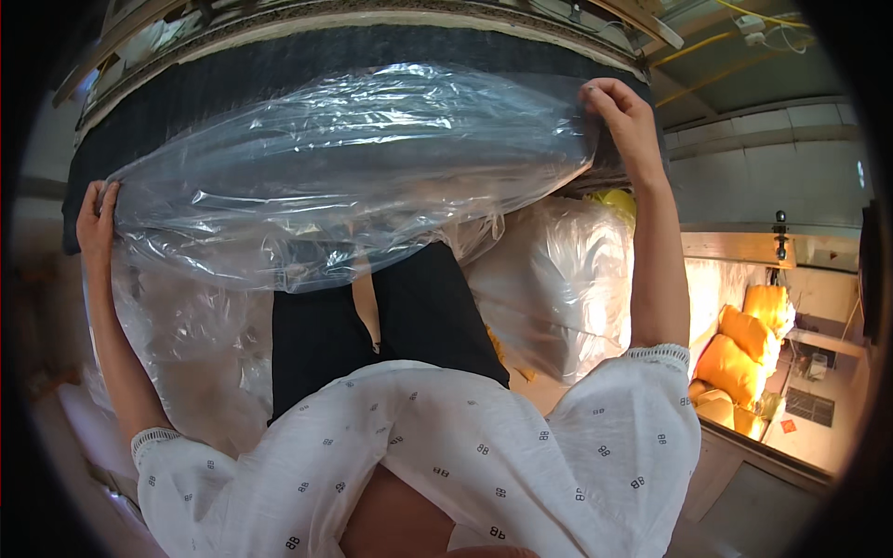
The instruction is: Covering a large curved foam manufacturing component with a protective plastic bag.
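A clear plastic sheet (372, 153) is spread between my two hands and hangs down toward my lap. My left hand (96, 223) pinches its left edge, fingers closed. On the other side my right hand (620, 113) grips the far right corner between thumb and fingers. Beneath the plastic lies a dark cloth-covered work surface (279, 58), partly seen through it. The sheet's lower part sags over my black trousers (419, 325), with wrinkles and bright reflections across it. Whether it is one layer or a bag I cannot tell.
Bulky piles wrapped in clear plastic stand at my left (186, 321) and at my right (563, 279). Orange bundles (739, 358) are stacked farther right in bright light. A wooden ledge (730, 248) runs at the right. Yellow cords (693, 48) hang at the upper right.
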`<action>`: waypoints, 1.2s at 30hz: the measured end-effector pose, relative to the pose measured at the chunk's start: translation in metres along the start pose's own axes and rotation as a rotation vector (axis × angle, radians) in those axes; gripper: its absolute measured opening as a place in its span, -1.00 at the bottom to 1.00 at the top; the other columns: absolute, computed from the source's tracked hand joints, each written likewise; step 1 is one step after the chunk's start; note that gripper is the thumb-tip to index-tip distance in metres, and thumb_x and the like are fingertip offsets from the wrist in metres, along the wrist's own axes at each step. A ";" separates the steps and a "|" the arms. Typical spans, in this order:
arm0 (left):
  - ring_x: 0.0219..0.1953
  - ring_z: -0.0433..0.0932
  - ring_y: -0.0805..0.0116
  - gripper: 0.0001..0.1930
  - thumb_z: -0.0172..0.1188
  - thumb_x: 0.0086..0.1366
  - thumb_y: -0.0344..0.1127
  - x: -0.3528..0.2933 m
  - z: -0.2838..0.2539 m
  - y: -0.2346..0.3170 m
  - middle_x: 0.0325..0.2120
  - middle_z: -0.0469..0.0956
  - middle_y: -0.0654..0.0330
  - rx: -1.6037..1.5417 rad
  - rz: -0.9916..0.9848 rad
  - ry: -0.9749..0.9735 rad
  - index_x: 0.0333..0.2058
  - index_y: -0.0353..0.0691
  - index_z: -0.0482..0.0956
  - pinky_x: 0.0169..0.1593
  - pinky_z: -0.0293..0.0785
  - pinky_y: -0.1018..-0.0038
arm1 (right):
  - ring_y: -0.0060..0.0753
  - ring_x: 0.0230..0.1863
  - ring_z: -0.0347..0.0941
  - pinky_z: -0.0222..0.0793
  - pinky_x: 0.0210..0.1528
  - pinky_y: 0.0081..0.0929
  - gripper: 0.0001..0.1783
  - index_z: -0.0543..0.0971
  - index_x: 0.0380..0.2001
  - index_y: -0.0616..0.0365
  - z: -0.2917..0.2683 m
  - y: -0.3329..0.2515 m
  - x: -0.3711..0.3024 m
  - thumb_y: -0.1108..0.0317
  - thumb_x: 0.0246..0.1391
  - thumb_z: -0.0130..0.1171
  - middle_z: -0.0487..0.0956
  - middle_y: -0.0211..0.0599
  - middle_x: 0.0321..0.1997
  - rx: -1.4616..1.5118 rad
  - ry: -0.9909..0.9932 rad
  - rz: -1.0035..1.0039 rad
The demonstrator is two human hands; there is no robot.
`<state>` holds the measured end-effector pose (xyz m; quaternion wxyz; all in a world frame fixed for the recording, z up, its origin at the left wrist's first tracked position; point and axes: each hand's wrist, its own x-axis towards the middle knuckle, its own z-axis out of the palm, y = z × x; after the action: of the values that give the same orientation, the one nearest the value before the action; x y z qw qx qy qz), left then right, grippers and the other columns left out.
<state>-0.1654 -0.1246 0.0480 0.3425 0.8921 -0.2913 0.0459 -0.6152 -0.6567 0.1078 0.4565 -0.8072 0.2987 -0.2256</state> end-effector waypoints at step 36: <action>-0.30 0.42 0.57 -0.78 0.17 0.20 -0.26 -0.026 -0.001 0.015 -0.35 0.53 0.32 -0.078 0.008 0.383 -0.23 -0.25 0.54 -0.15 0.30 0.66 | -0.21 -0.27 0.41 0.29 -0.22 -0.32 -0.80 0.58 -0.49 0.07 0.036 0.045 0.040 0.18 -0.10 0.20 0.48 -0.30 -0.34 -0.618 0.380 -0.242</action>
<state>-0.1951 -0.1196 0.0501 0.4260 0.8519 -0.2257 0.2048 -0.5759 -0.6807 0.0544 0.0982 -0.8798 0.3348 -0.3229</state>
